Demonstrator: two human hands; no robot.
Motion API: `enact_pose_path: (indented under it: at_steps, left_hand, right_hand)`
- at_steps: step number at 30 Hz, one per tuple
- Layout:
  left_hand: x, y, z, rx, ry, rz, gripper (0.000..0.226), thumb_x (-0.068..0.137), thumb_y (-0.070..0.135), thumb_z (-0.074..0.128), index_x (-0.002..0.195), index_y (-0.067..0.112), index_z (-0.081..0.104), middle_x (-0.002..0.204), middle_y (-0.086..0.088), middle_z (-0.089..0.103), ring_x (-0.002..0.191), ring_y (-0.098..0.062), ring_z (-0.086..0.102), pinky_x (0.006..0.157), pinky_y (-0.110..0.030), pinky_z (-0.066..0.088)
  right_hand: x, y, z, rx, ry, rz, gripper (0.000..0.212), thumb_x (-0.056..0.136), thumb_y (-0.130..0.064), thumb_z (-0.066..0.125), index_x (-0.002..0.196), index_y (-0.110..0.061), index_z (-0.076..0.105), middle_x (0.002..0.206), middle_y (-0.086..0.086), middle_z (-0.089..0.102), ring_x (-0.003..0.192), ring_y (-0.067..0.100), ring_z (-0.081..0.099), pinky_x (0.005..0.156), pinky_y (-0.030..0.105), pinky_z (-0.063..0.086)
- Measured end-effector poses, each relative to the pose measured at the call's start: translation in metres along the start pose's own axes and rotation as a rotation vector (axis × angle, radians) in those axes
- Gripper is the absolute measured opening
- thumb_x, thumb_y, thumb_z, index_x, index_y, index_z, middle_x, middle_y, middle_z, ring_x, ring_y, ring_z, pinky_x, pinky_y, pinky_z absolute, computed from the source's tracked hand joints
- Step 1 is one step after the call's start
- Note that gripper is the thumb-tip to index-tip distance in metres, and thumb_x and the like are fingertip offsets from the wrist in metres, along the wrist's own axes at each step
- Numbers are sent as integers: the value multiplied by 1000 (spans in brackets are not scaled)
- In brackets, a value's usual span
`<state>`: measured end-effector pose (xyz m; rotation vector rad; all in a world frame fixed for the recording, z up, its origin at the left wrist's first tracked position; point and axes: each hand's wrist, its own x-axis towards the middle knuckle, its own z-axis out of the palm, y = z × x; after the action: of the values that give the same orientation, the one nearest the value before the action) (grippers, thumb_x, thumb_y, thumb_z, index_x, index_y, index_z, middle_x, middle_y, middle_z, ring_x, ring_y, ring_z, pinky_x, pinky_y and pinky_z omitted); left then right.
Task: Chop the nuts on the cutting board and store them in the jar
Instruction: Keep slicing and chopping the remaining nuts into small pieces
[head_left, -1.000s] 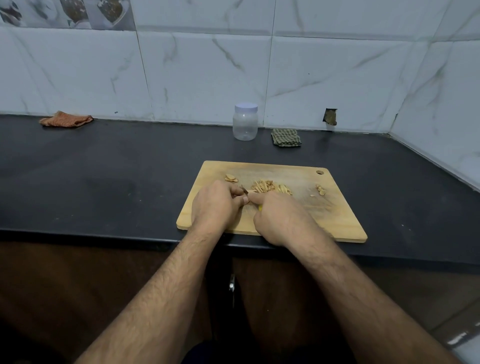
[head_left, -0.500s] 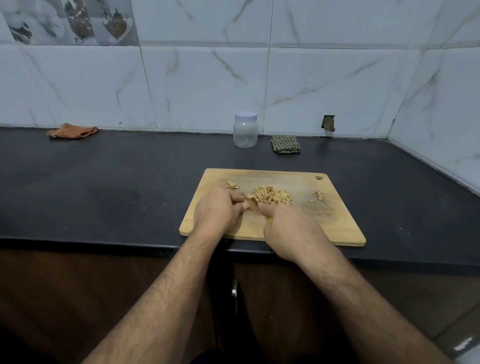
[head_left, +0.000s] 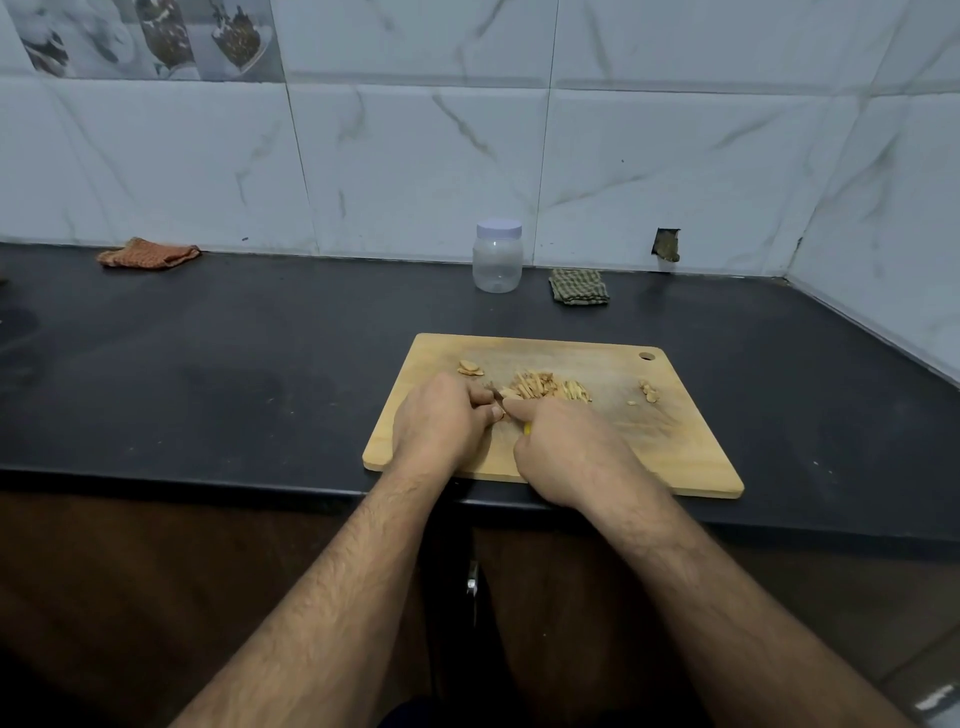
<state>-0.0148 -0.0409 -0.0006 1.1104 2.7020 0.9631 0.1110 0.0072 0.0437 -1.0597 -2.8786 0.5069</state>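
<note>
A dark counter (head_left: 208, 364) carries a wooden cutting board (head_left: 675, 447) at its front edge, with a lidded clear jar (head_left: 497, 257) standing well behind it by the tiled wall, between an orange cloth (head_left: 148, 253) and a green checked cloth (head_left: 579, 286). On the board, the left hand (head_left: 441, 421) has its fingers curled, pinching a nut just beside the pile of chopped nuts (head_left: 545, 387), while the right hand (head_left: 566, 447) wraps its fingers around a yellow-handled knife (head_left: 527, 428) whose blade is mostly hidden.

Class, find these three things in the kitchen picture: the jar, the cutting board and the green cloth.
jar (head_left: 497, 262), head view, on the middle of its clear body.
cutting board (head_left: 670, 441), head view, on the bare wood near its right side.
green cloth (head_left: 579, 285), head view, on the middle of the folded fabric.
</note>
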Motion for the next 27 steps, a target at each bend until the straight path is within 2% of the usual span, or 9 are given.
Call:
enact_pose_path:
  at_steps: [5,9,13,18,20,23,27]
  left_hand:
    - [2,0,1,-20,5,-11,26,92,39,66,117,35,71,124,16,66,112,-10,60,78,-25,43]
    - [1,0,2,-36,11,-7,25,92,36,66,116,34,71,127,18,64,115,-8,58,84,-26,44]
    - [0,0,0,-17,7,-10,25,93,36,65,117,34,71,128,18,63,114,-8,58,79,-24,41]
    - [-1,1,1,-79,15,-39,27,89,36,70,116,37,71,108,16,70,90,-3,57,69,-23,39]
    - [-1,1,2,-112,27,-55,27,87,35,72,114,35,70,95,15,68,86,-4,56,67,-23,39]
    - [0,-1,3,-161,44,-66,21,83,34,77,103,33,70,80,16,62,82,-5,58,60,-23,36]
    - [0,-1,3,-172,29,-74,11,84,34,76,94,31,75,87,16,68,87,-5,61,64,-22,38]
  right_hand:
    - [-2,-2,2,-49,8,1,67,93,-5,47,150,-40,35,139,5,54,124,26,52,98,39,49]
    - [-23,9,11,-47,28,0,71,93,-6,46,153,-40,29,136,6,55,119,24,54,90,38,52]
    - [-28,13,9,-39,47,8,68,94,-8,47,152,-40,31,139,4,53,120,23,54,92,39,52]
    - [-20,11,8,18,70,16,67,93,-8,47,151,-38,34,139,2,56,116,22,57,90,35,53]
    - [-18,11,7,25,61,30,67,93,-7,46,151,-38,34,141,2,55,120,22,55,94,35,51]
    - [-17,11,7,46,85,34,67,92,-7,45,150,-39,36,136,1,58,113,21,58,89,35,53]
    - [-12,8,8,65,119,3,64,92,-9,45,148,-39,39,134,0,60,114,21,58,90,32,52]
